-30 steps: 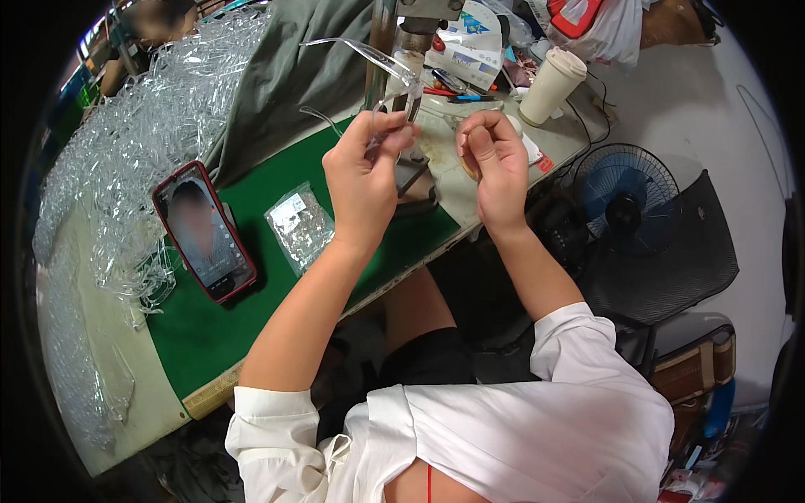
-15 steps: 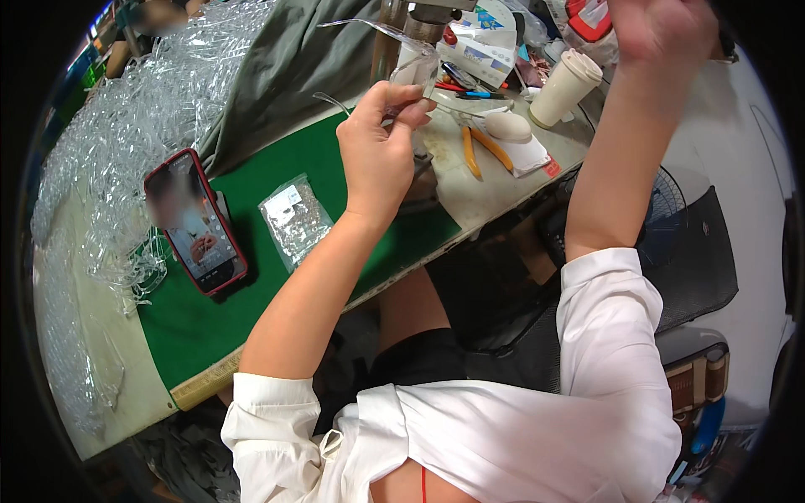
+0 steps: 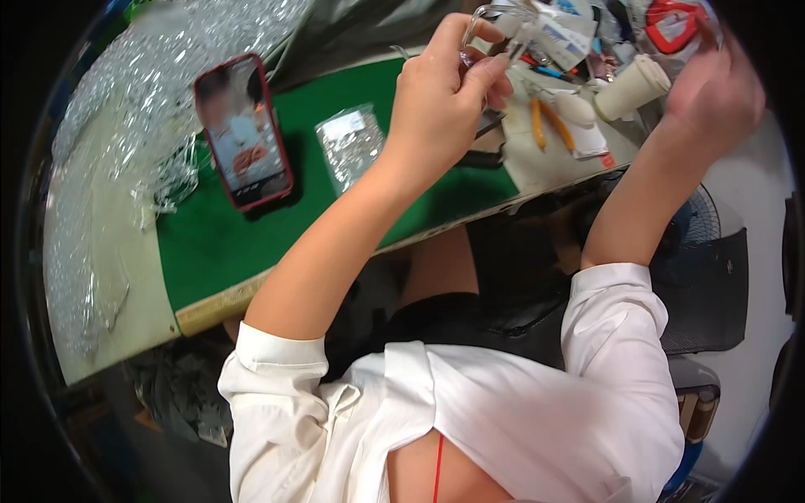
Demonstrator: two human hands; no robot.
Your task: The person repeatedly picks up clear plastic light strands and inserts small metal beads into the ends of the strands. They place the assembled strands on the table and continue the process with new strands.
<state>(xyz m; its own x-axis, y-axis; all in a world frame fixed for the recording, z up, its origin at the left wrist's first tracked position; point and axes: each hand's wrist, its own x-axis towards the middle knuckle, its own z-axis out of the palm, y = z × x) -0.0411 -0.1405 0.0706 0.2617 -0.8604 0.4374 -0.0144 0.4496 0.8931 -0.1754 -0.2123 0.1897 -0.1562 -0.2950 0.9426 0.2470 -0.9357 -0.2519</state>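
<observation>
My left hand [image 3: 444, 92] is closed, thumb and fingers pinching a clear plastic eyeglass frame [image 3: 513, 20] above the far edge of the green mat [image 3: 205, 260]. Its far part runs up toward the top edge of the view. At the upper right, my right hand [image 3: 717, 96] is raised beside a red and white item [image 3: 671, 25] in clear wrapping. Motion smears its fingers, so their grip does not show. Beneath my left forearm lies a clear bag of small parts [image 3: 348, 151]. A phone in a red case [image 3: 243, 134] stands to the left of the bag.
Clear plastic frames [image 3: 126, 109] are heaped along the table's left side. Orange-handled pliers [image 3: 549, 126], a white rounded object [image 3: 574, 107] and a pale lidded cup [image 3: 633, 86] occupy the right end. A fan [image 3: 700, 210] and black chair [image 3: 708, 293] are beyond the table edge.
The whole view has shifted, moving the table items up and rightward or upward in it. My left hand still holds the eyeglass frame. My right hand has come lower into view, near the red item.
</observation>
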